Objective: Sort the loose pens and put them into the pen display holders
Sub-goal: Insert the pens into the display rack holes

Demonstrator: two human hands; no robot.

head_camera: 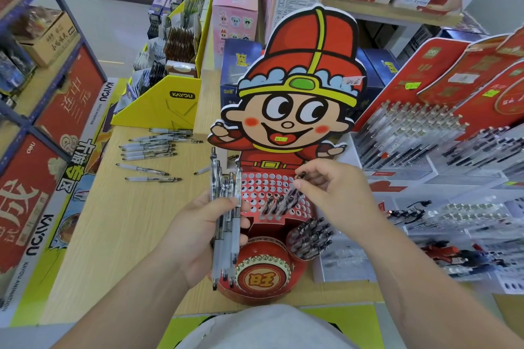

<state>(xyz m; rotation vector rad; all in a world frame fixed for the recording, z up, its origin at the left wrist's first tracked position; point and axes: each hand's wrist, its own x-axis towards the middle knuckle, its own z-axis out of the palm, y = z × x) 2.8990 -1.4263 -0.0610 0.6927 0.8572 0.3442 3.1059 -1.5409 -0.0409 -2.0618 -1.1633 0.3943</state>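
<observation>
Your pale wood-grain surface (133, 235), crowded with stock.
At your far left, loose clear-and-white pens (149, 149) lie scattered beside a yellow cardboard display box (167, 108); a red cartoon-figure cardboard pen holder (286, 122) stands before you, with clear plastic pen racks (408, 136) to its right.

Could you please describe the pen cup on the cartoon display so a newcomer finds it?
Start at the big cartoon cut-out in the red hat. At its base, right of the red drum, sits a small red cup. Only it is crammed with dark-topped pens.
</observation>
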